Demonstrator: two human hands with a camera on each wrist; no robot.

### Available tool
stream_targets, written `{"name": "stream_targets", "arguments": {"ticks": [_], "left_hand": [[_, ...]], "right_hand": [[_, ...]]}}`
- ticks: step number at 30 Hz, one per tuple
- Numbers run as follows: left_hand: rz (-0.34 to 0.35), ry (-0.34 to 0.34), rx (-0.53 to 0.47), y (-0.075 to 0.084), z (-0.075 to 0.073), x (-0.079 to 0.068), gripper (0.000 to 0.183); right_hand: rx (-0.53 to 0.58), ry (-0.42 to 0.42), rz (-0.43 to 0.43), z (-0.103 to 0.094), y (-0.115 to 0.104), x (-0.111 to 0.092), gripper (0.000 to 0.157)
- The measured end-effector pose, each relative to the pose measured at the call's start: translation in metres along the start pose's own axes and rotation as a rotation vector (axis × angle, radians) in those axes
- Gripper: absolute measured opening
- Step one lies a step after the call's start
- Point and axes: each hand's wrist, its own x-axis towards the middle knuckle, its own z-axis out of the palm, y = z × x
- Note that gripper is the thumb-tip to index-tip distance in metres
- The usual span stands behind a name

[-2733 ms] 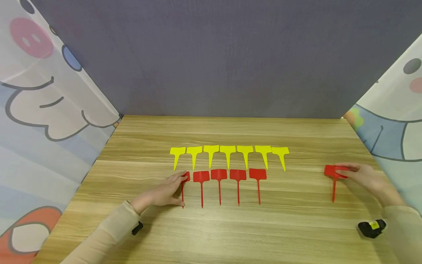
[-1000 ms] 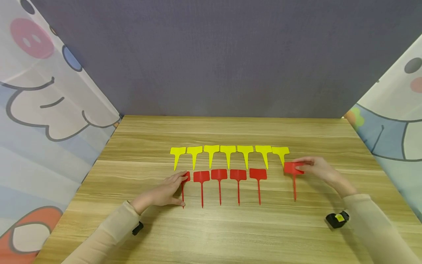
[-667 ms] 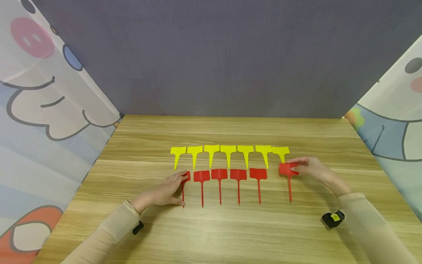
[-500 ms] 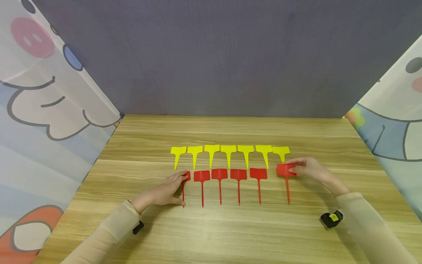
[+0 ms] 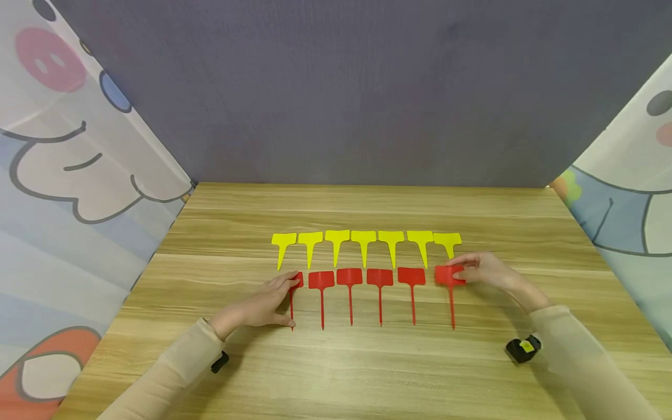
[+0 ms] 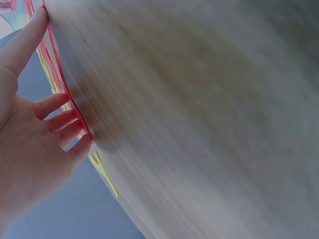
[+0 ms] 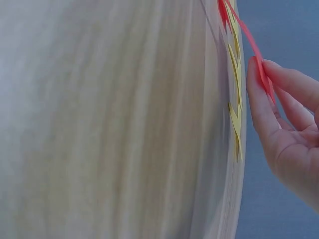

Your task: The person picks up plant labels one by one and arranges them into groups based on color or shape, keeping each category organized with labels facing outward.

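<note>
In the head view, my right hand (image 5: pixel 489 273) pinches a red T-shaped plant label (image 5: pixel 443 273) by the right part of its head, its stem pointing toward me. The right wrist view shows thumb and fingers on either side of that label, raised off the table. My left hand (image 5: pixel 266 304) rests on the leftmost red plant label (image 5: pixel 299 280), fingertips on its head and thumb by the stem's tip; much of the head is covered. Between the hands lie several more red plant labels, such as one (image 5: pixel 349 276) near the middle, side by side with stems toward me.
Behind the red row, several yellow T-shaped plant labels (image 5: pixel 363 238) lie in a line on the wooden table (image 5: pixel 357 373). The rightmost yellow label (image 5: pixel 447 239) is partly covered by my right hand. A grey panel (image 5: pixel 367 93) rises beyond the table, with cartoon-print cloths at both sides.
My right hand has carried its red plant label leftward from the table's right side to the right end of the red row, lately also drawing slightly nearer. My left hand has stayed put.
</note>
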Motion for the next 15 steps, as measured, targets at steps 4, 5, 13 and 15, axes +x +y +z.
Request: {"name": "stream_targets", "arguments": {"ticks": [4,5,13,15], "left_hand": [[-0.001,-0.005,0.0,0.001,-0.001,-0.0004,0.085],[-0.001,-0.007,-0.001,0.0012,-0.0012,-0.0006,0.084],[0.002,-0.003,0.0,0.0017,-0.0014,-0.0007,0.085],[0.002,-0.004,0.0,0.0018,-0.0015,-0.0007,0.085]], "right_hand": [[0.022,-0.007,-0.012,0.0029,-0.0018,0.0003,0.04],[0.024,-0.007,-0.013,0.0035,-0.0026,0.0001,0.04],[-0.006,-0.009,-0.044,0.0071,0.0039,0.005,0.038],[-0.047,0.007,-0.058,0.009,0.0031,0.0052,0.037]]}}
